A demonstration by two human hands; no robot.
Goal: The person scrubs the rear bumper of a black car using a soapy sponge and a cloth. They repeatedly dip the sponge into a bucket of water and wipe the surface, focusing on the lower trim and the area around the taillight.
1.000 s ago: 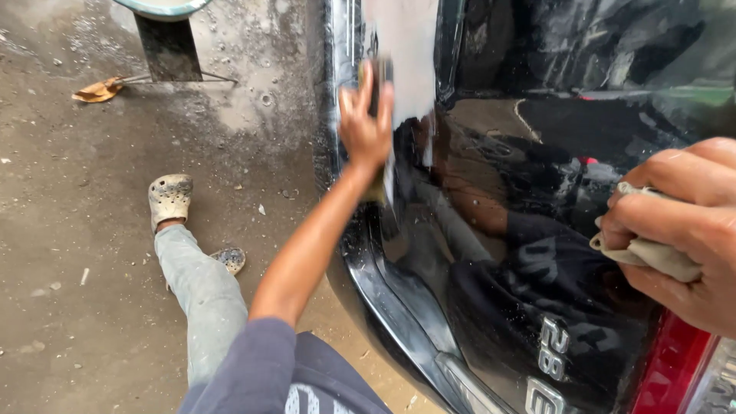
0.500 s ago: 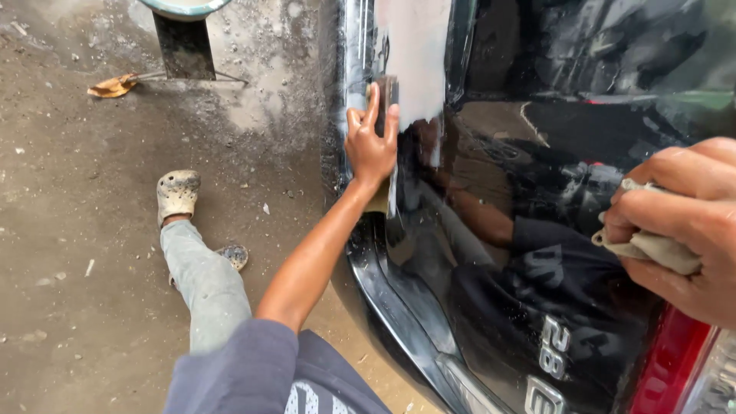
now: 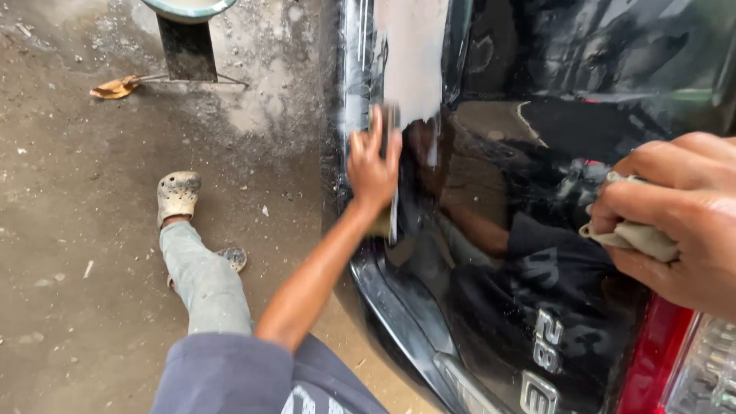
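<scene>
- While I am leaning over the black rear panel [image 3: 491, 299] of the car, my left hand [image 3: 373, 165] is pressing flat against it at upper centre of the frame, with the fingers spread.
- That hand is blurring. A yellowish edge is showing just below the wrist, but I cannot tell whether a pad is lying under the palm.
- My right hand [image 3: 675, 218] is closing around a beige cloth [image 3: 632, 236] at the right edge of the frame, with the fingers curling over it and bunching it against the panel just above the red tail lamp [image 3: 652, 360].
- The panel is filling the centre and right of the frame and is throwing back a clear reflection across its middle, so I am judging that area largely wiped.
- Droplets and streaks are clinging along the left edge of the panel, on the lower trim and around the chrome badge [image 3: 548, 345]. I am judging those parts as yet to be wiped.
- My foot in a spattered sandal [image 3: 178, 195] is resting on the wet, gritty ground [image 3: 84, 253] at left of the frame. A basin stand [image 3: 186, 46] and a dry leaf [image 3: 115, 88] are lying at upper left, well apart from both hands.
</scene>
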